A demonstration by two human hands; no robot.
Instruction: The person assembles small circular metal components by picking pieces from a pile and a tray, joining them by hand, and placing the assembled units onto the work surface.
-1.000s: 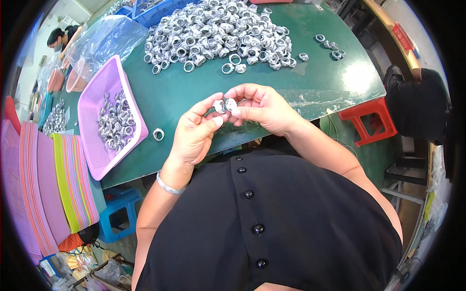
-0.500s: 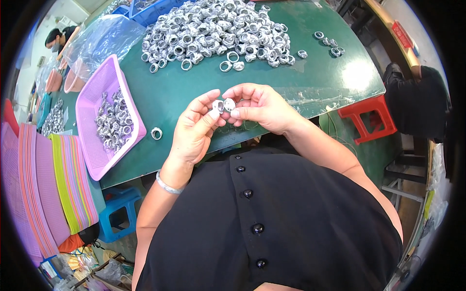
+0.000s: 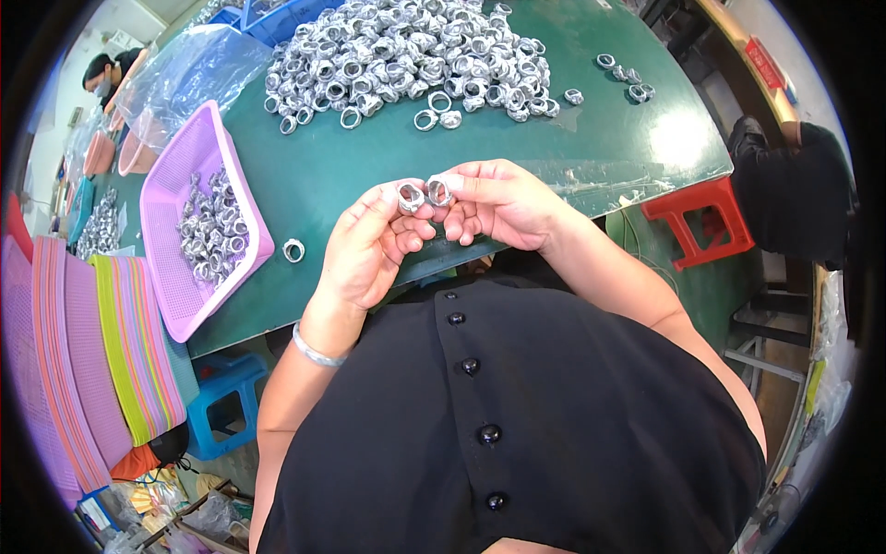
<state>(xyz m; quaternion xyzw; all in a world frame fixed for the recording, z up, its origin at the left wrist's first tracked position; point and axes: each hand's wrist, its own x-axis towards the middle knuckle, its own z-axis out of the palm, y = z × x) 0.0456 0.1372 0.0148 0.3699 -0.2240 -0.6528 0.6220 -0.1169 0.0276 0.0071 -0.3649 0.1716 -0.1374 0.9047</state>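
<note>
My left hand point(image 3: 365, 245) pinches a silver-coloured ring point(image 3: 411, 197) between thumb and fingers. Right beside it, my right hand point(image 3: 508, 205) grips a second silver ring point(image 3: 438, 191), its band opening turned toward me. Both rings are held close together over the table's near edge. Beyond my hands lies a large heap of similar rings point(image 3: 406, 60) on the green table point(image 3: 517, 143). To the left, a purple plastic basket point(image 3: 166, 245) holds a smaller pile of rings, and one single ring point(image 3: 293, 250) lies just outside its right wall.
Several loose rings point(image 3: 628, 74) lie at the far right of the table. A blue crate point(image 3: 277, 23) and clear plastic bag point(image 3: 198, 74) are at the back left. Stacked baskets point(image 3: 138, 351) stand left; a blue stool point(image 3: 226, 406) and red stool point(image 3: 706, 222) are by the table.
The two rings have been turned so that their band openings now show toward me. My fingers have shifted their hold, with the lower fingers more spread.
</note>
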